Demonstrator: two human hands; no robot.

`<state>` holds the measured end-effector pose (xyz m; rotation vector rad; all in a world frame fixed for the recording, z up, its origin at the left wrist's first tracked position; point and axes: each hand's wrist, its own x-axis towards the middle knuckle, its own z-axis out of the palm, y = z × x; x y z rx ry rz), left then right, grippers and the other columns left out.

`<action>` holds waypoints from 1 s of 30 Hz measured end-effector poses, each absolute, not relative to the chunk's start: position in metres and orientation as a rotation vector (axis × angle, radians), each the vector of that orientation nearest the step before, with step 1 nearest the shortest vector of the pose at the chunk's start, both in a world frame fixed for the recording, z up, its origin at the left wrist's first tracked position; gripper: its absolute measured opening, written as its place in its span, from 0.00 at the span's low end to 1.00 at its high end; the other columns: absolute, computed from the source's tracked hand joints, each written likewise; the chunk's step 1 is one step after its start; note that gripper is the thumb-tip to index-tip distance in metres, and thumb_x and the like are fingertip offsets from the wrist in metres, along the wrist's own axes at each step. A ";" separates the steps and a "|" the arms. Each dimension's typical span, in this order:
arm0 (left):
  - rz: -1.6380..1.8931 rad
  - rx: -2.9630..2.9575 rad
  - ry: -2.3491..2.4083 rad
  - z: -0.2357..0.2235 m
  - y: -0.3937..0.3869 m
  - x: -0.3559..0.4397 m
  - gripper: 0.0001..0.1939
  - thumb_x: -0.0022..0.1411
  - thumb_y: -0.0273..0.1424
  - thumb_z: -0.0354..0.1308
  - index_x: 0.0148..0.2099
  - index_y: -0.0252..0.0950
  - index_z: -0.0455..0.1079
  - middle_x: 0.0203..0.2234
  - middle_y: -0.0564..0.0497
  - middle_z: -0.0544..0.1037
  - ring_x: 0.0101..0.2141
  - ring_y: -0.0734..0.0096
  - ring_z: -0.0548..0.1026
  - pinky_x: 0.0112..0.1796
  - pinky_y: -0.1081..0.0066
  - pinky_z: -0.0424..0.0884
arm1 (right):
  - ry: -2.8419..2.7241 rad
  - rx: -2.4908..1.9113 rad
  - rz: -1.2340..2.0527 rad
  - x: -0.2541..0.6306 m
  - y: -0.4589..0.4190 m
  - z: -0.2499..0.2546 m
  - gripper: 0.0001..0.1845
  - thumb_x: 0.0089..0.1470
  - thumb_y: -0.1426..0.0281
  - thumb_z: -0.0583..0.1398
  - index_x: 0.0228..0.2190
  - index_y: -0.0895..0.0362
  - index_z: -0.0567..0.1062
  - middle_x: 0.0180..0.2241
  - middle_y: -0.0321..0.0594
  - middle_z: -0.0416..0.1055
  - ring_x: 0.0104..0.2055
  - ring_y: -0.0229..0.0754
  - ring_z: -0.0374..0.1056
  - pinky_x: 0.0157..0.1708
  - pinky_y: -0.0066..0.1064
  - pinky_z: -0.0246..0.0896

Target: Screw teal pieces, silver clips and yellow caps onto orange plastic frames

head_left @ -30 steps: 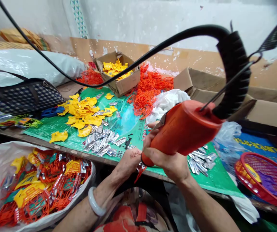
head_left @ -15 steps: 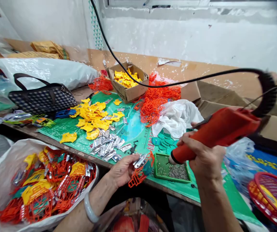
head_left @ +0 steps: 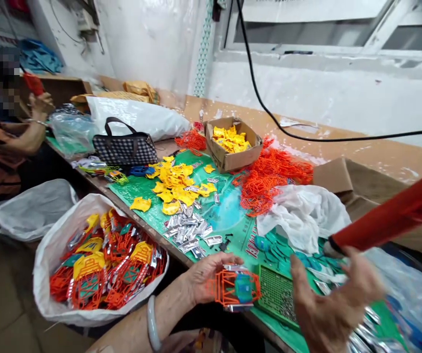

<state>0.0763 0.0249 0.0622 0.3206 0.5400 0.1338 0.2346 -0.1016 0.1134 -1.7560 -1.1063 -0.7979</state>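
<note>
My left hand (head_left: 205, 277) is closed on an orange plastic toy frame (head_left: 222, 288), with a translucent green piece (head_left: 245, 288) in its middle and silver parts along both sides. My right hand (head_left: 330, 314), smeared by motion, has thumb and fingers apart and nothing in its grasp. Just above it a red electric screwdriver (head_left: 390, 215) hangs tilted, seemingly clear of the fingers. Between the hands lies a green tray (head_left: 265, 284) of small screws. Silver parts (head_left: 186, 228) and yellow pieces (head_left: 176, 184) are heaped on the green table cover.
A white sack (head_left: 45, 274) of assembled frames stands below the table edge. A cardboard box (head_left: 229, 159) of yellow pieces, tangled orange frames (head_left: 269, 174), a white cloth (head_left: 302, 215) and a checked bag (head_left: 124, 149) lie farther back. A black cable (head_left: 269, 110) crosses overhead. Another person's arm (head_left: 30, 139) is at far left.
The view has swung left, bringing another person into sight. My right hand has let go of the screwdriver and opened. My left hand has turned the orange frame so its green piece faces up.
</note>
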 end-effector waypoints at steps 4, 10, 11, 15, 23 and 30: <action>0.139 0.244 0.245 0.062 0.024 0.062 0.25 0.58 0.47 0.58 0.50 0.33 0.69 0.34 0.49 0.79 0.33 0.59 0.77 0.39 0.52 0.70 | -1.494 -1.676 -0.370 0.202 -0.085 0.075 0.22 0.59 0.65 0.57 0.55 0.53 0.65 0.48 0.49 0.67 0.50 0.52 0.64 0.48 0.47 0.64; 0.423 0.534 0.164 0.069 0.012 0.052 0.29 0.48 0.30 0.70 0.53 0.39 0.68 0.42 0.49 0.76 0.39 0.66 0.75 0.39 0.69 0.67 | -1.520 -1.646 0.231 0.184 -0.055 0.053 0.13 0.62 0.64 0.52 0.42 0.52 0.75 0.37 0.42 0.74 0.39 0.43 0.72 0.40 0.32 0.69; 0.488 0.552 0.194 0.070 0.013 0.051 0.28 0.47 0.25 0.70 0.51 0.38 0.69 0.42 0.49 0.76 0.40 0.66 0.76 0.40 0.70 0.67 | -1.493 -1.630 0.343 0.182 -0.049 0.060 0.14 0.62 0.63 0.52 0.40 0.52 0.76 0.35 0.41 0.75 0.38 0.42 0.72 0.39 0.31 0.69; 0.651 0.549 0.322 0.077 0.021 0.041 0.24 0.50 0.18 0.63 0.50 0.36 0.72 0.39 0.48 0.79 0.39 0.67 0.77 0.40 0.72 0.68 | -1.594 -1.604 0.695 0.181 -0.014 0.099 0.19 0.62 0.58 0.51 0.33 0.55 0.77 0.32 0.39 0.75 0.36 0.42 0.72 0.36 0.29 0.66; 0.760 0.459 0.558 0.080 0.044 0.006 0.21 0.52 0.22 0.64 0.50 0.32 0.74 0.35 0.45 0.82 0.30 0.69 0.79 0.35 0.71 0.73 | -1.570 -1.973 0.535 0.181 0.157 0.087 0.13 0.60 0.64 0.58 0.39 0.61 0.74 0.38 0.40 0.73 0.39 0.41 0.71 0.40 0.37 0.68; 0.889 0.411 0.718 0.077 0.065 -0.014 0.20 0.47 0.21 0.65 0.45 0.31 0.75 0.32 0.46 0.83 0.27 0.69 0.79 0.31 0.71 0.75 | -1.520 -2.140 0.454 0.144 0.214 0.047 0.17 0.60 0.64 0.58 0.49 0.58 0.70 0.50 0.45 0.68 0.49 0.46 0.68 0.47 0.44 0.67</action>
